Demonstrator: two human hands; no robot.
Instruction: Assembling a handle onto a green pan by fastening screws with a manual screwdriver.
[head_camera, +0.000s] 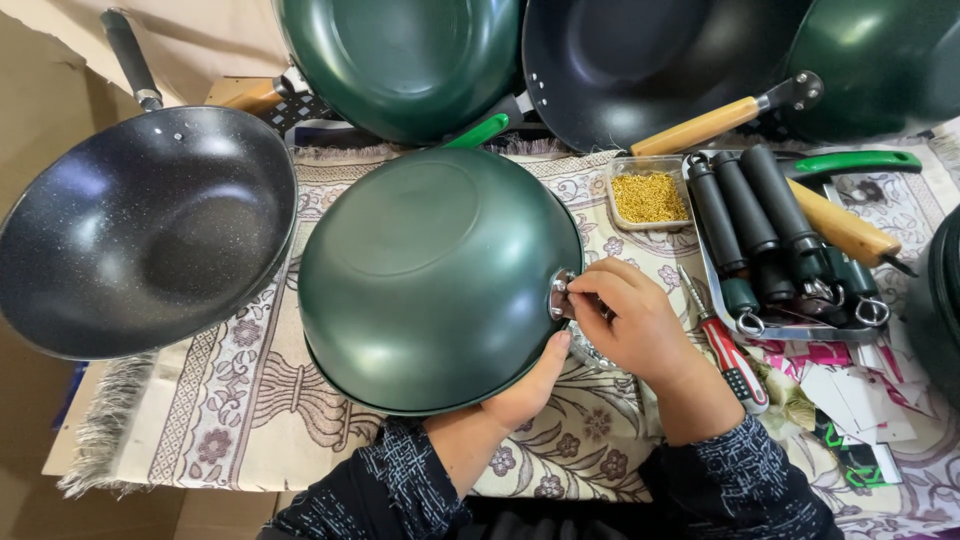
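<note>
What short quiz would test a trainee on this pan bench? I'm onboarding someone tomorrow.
1. True or false: the green pan under the hands lies bottom up.
2. Which hand pinches the metal bracket at its rim: A left, B right?
3. What fills the small clear tray?

Key: 1 true. 2 B; the right hand has its fingers on it, and the left hand steadies the rim. 3 Small gold-coloured pieces.

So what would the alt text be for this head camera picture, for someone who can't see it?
A person's right hand pinches a metal bracket on the side of an upturned green wok, while the left hand steadies its rim. More woks, a red-handled screwdriver, a tray of black handles and a tub of gold screws surround it.
</note>
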